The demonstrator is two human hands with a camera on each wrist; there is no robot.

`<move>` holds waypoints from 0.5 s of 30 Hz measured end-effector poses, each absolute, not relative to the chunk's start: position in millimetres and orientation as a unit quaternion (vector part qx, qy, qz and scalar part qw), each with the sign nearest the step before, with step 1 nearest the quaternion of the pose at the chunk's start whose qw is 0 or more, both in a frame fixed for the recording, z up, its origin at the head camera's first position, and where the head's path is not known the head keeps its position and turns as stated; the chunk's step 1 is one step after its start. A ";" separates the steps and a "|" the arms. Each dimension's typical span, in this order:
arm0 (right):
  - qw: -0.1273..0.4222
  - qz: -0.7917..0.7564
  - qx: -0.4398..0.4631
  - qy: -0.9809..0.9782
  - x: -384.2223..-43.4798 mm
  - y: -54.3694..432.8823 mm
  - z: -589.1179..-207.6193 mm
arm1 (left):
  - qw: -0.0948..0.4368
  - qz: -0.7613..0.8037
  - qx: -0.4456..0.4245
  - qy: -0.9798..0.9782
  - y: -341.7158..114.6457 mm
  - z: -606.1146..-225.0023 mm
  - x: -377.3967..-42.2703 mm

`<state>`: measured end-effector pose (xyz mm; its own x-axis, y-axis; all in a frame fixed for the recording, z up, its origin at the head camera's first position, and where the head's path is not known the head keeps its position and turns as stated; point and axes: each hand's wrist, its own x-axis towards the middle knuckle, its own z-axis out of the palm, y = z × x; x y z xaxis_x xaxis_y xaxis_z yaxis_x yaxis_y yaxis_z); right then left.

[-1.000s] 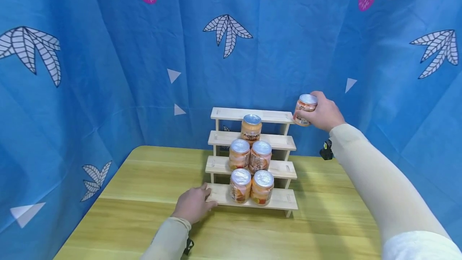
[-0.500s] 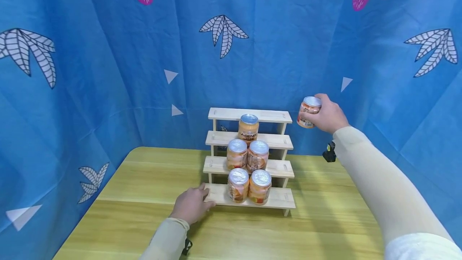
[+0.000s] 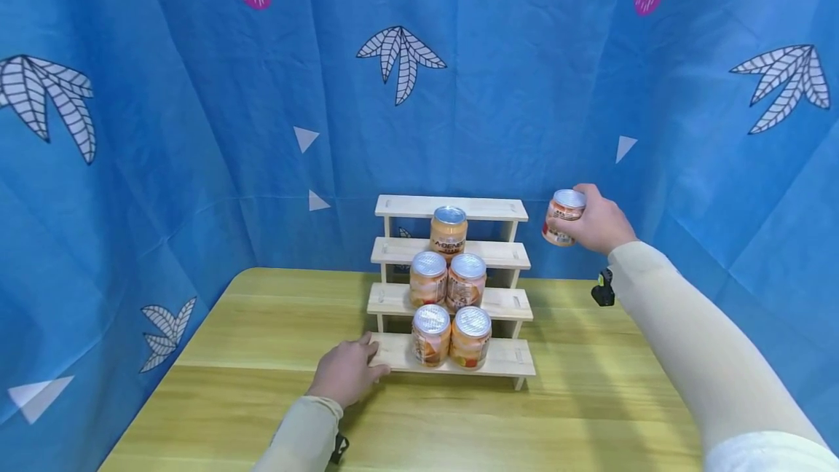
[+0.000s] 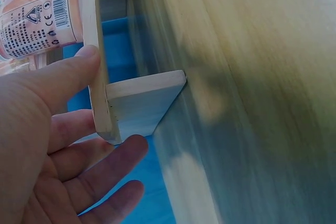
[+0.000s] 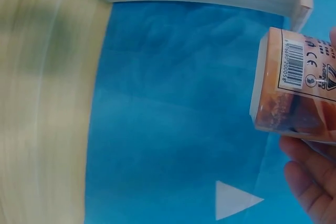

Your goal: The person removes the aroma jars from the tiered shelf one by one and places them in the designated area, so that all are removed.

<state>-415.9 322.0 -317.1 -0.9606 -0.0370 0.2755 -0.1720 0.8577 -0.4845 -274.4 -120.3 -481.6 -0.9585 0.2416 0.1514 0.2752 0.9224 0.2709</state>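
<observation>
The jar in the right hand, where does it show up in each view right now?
Head: the held jar is right of centre, in the right hand.
Left wrist: not in it; the upper-left jar is another, on the wooden stand.
Right wrist: at the right edge.
Shared landmark: the wooden stand, central in head, left of centre in left wrist, along the top in right wrist.

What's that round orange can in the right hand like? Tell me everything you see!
The round orange can has a silver lid that faces up and looks closed. Its sides look smooth and shiny, perhaps plastic, printed with a black-and-white barcode and small dark markings. The right hand grips it around the side, holding it in the air, right of the pale wooden stepped shelf and apart from it.
</observation>
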 end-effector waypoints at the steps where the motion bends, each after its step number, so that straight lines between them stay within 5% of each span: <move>1: 0.127 0.259 0.056 -0.956 -415.8 323.1 -318.9 | 0.057 -0.148 -0.131 -0.979 -120.1 -481.6 -274.6; 15: 0.087 0.265 0.062 -0.958 -415.4 332.3 -353.3 | 0.057 -0.147 -0.131 -0.979 -120.8 -481.8 -274.9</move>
<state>-415.4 332.3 -353.3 -0.9770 -0.0734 0.2002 -0.1658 0.8519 -0.4967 -274.9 -120.8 -481.8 -0.9592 0.2402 0.1494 0.2736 0.9221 0.2737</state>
